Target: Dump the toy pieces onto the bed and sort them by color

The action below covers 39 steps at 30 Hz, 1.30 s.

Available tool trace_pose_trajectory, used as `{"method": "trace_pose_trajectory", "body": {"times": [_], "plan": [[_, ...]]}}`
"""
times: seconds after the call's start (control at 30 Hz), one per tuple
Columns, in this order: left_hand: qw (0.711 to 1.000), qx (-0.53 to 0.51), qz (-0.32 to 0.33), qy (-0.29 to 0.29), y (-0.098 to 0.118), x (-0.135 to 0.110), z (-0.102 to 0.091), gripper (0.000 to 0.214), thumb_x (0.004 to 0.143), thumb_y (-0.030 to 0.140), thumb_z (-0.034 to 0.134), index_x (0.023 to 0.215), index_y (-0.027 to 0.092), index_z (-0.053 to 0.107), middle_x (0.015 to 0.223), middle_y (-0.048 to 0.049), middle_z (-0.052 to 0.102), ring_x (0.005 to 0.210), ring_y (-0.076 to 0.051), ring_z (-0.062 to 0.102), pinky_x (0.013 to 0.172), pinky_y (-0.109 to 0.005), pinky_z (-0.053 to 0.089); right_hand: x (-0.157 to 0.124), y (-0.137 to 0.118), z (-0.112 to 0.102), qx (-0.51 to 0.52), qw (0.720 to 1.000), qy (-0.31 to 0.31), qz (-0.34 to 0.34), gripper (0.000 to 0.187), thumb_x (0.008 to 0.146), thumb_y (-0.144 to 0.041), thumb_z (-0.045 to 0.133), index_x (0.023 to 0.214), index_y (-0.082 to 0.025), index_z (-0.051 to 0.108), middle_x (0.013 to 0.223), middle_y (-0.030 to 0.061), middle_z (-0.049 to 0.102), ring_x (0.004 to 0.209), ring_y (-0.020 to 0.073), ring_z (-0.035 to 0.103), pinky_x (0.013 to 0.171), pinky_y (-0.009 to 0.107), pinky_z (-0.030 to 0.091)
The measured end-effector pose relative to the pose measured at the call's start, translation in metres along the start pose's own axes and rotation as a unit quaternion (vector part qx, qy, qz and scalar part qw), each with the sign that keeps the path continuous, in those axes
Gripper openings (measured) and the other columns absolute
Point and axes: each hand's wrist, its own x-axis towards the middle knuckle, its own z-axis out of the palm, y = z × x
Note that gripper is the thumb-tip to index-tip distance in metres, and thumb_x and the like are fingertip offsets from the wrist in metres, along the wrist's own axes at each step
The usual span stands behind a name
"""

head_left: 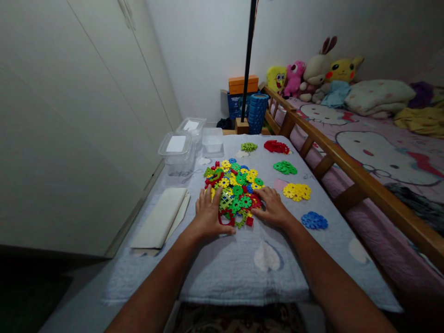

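Note:
A mixed heap of plastic toy pieces (237, 190) in red, yellow, green and blue lies mid-table; many are notched discs, some are lattice squares. My left hand (209, 213) rests against its left side with fingers spread. On the right edge my right hand (272, 206) touches red pieces, its fingers apart. Sorted piles run along the table's right side: blue discs (314, 220), yellow discs (297, 191), green discs (285, 167) and red pieces (276, 146). Light green lattice pieces (249, 147) lie behind the heap.
Lidded clear plastic boxes (177, 155) and an open clear container (212, 141) stand at the back left. Folded pale sheets (161, 217) lie at the left. A wooden bed rail (312, 138) borders the right side. A black pole (247, 69) rises behind the table.

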Motion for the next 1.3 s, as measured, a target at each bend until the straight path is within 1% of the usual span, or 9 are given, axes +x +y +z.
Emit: {"method": "trace_pose_trajectory", "body": {"times": [0.17, 0.33, 0.5, 0.7, 0.83, 1.0, 1.17, 1.23, 1.3], "plan": [[1.0, 0.019, 0.007, 0.006, 0.008, -0.009, 0.008, 0.138, 0.043, 0.061, 0.093, 0.158, 0.031, 0.022, 0.168, -0.0224, 0.011, 0.153, -0.056, 0.006, 0.113, -0.079, 0.016, 0.004, -0.004, 0.007, 0.009, 0.999, 0.033, -0.003, 0.056, 0.081, -0.042, 0.074, 0.131, -0.022, 0.06, 0.115, 0.0125, 0.061, 0.108, 0.0308, 0.053, 0.092, 0.043, 0.043], [0.999, 0.006, 0.011, 0.042, 0.026, 0.007, 0.015, 0.134, 0.048, 0.064, 0.09, 0.158, 0.027, 0.024, 0.168, -0.0235, 0.01, 0.153, -0.055, 0.003, 0.115, -0.075, 0.017, 0.01, -0.01, 0.013, 0.007, 0.997, 0.073, 0.006, 0.051, 0.081, -0.041, 0.074, 0.125, -0.019, 0.062, 0.112, 0.0135, 0.063, 0.104, 0.0313, 0.054, 0.092, 0.045, 0.043], [0.996, 0.012, 0.033, 0.08, 0.04, 0.024, 0.019, 0.116, 0.059, 0.062, 0.087, 0.155, 0.026, 0.032, 0.167, -0.0213, 0.014, 0.155, -0.05, 0.004, 0.118, -0.072, 0.01, 0.013, -0.008, 0.013, 0.005, 0.992, 0.119, 0.04, 0.042, 0.079, -0.037, 0.073, 0.114, -0.018, 0.064, 0.107, 0.0131, 0.061, 0.102, 0.0311, 0.054, 0.091, 0.045, 0.045], [0.995, 0.032, 0.025, 0.095, 0.044, 0.044, 0.014, 0.096, 0.07, 0.057, 0.082, 0.15, 0.024, 0.041, 0.165, -0.0201, 0.027, 0.154, -0.046, 0.013, 0.12, -0.07, 0.009, 0.013, 0.001, 0.013, 0.024, 0.982, 0.17, 0.082, 0.038, 0.082, -0.044, 0.071, 0.109, -0.018, 0.064, 0.1, 0.012, 0.062, 0.1, 0.0304, 0.056, 0.089, 0.044, 0.048], [0.993, 0.075, 0.009, 0.093, 0.045, 0.053, 0.006, 0.094, 0.071, 0.058, 0.08, 0.15, 0.022, 0.043, 0.164, -0.0195, 0.03, 0.154, -0.042, 0.017, 0.122, -0.066, 0.008, 0.013, 0.006, 0.012, 0.048, 0.972, 0.21, 0.096, 0.04, 0.082, -0.051, 0.069, 0.105, -0.018, 0.064, 0.098, 0.0102, 0.061, 0.095, 0.0279, 0.058, 0.086, 0.042, 0.05], [0.994, 0.091, 0.03, 0.056, 0.056, 0.038, 0.002, 0.106, 0.063, 0.07, 0.081, 0.151, 0.022, 0.045, 0.166, -0.021, 0.023, 0.155, -0.045, 0.012, 0.121, -0.069, 0.007, 0.014, 0.01, 0.01, 0.093, 0.962, 0.228, 0.117, 0.049, 0.082, -0.06, 0.067, 0.104, -0.016, 0.065, 0.098, 0.011, 0.063, 0.081, 0.0239, 0.059, 0.076, 0.04, 0.053], [0.99, 0.082, 0.117, -0.012, 0.073, 0.011, 0.015, 0.121, 0.052, 0.082, 0.079, 0.153, 0.024, 0.044, 0.167, -0.0218, 0.02, 0.154, -0.05, 0.008, 0.119, -0.073, 0.007, 0.014, 0.012, 0.01, 0.101, 0.958, 0.237, 0.129, 0.058, 0.081, -0.066, 0.065, 0.109, -0.015, 0.067, 0.102, 0.0133, 0.064, 0.079, 0.024, 0.06, 0.073, 0.041, 0.054], [0.988, 0.088, 0.129, -0.017, 0.077, 0.007, 0.021, 0.12, 0.053, 0.081, 0.078, 0.153, 0.024, 0.043, 0.166, -0.0215, 0.022, 0.154, -0.05, 0.009, 0.12, -0.073, 0.009, 0.014, 0.012, 0.01, 0.102, 0.959, 0.233, 0.128, 0.059, 0.081, -0.066, 0.064, 0.11, -0.015, 0.067, 0.101, 0.0133, 0.064, 0.079, 0.0241, 0.06, 0.073, 0.041, 0.054], [0.987, 0.102, 0.124, -0.001, 0.078, 0.009, 0.026, 0.109, 0.063, 0.075, 0.077, 0.153, 0.025, 0.042, 0.166, -0.0202, 0.024, 0.154, -0.047, 0.012, 0.121, -0.071, 0.01, 0.014, 0.011, 0.009, 0.108, 0.959, 0.228, 0.129, 0.06, 0.081, -0.067, 0.064, 0.109, -0.014, 0.068, 0.099, 0.013, 0.064, 0.078, 0.0238, 0.06, 0.073, 0.041, 0.054]]}}
